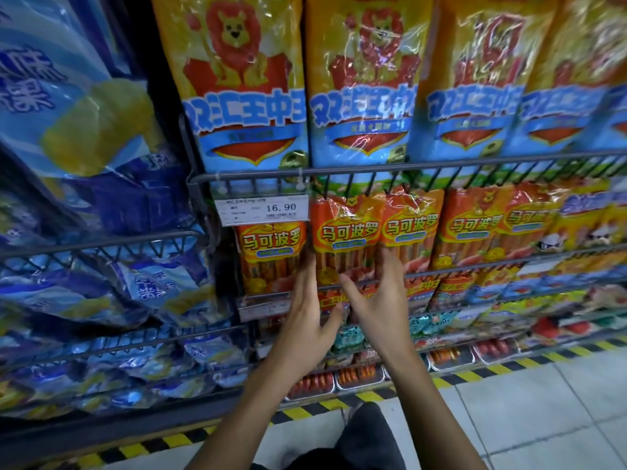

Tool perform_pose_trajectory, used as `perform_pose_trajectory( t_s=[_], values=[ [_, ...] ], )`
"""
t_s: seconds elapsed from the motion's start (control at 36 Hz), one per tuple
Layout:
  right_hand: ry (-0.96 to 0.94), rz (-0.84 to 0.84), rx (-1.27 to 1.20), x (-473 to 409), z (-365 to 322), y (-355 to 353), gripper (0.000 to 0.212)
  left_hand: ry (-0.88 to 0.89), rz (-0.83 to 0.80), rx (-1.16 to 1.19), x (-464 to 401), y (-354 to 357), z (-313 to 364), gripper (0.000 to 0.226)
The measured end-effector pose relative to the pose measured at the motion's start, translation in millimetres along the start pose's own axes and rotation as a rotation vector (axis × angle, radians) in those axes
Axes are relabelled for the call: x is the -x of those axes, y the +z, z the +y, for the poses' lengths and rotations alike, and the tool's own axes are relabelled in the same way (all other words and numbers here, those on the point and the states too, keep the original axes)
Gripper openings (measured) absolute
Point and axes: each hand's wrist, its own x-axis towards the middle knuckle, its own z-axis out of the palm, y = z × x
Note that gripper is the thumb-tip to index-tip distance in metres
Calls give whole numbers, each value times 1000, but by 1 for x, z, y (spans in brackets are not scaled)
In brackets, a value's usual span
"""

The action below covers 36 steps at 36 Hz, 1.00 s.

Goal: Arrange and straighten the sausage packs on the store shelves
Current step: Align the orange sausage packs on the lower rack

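Orange sausage packs stand in a row behind a wire rail on the middle shelf. My left hand [310,305] and my right hand [380,293] reach to one orange pack [344,232], one hand on each side of its lower part. The left fingers lie straight along the pack's left edge. The right fingers lie along its right edge, thumb spread out below. A neighbouring orange pack [271,256] stands to the left and another [412,225] to the right. Large yellow-and-blue lion packs [244,96] fill the shelf above.
A price tag reading 16.90 [264,210] hangs on the upper wire rail [441,166]. Blue snack bags [101,300] crowd the shelves at left. Lower shelves hold more packs and trays of sausages [356,376]. A yellow-black stripe [305,413] edges the tiled floor.
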Motion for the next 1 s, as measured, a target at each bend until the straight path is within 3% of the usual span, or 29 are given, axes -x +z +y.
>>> perform_pose_trajectory(
  t_s=[0.36,0.64,0.81,1.0],
  values=[
    [-41,38,-1,-38,8,-9,44,-137,50,248,-15,-6,12,77],
    [-15,286,-96,-40,4,-5,12,-120,98,358,-11,2,20,66],
    [-139,234,-103,-47,-30,5,16,-117,122,262,-11,5,15,70],
    [-40,318,-171,-37,6,-13,19,-134,63,135,-12,0,8,73]
  ],
)
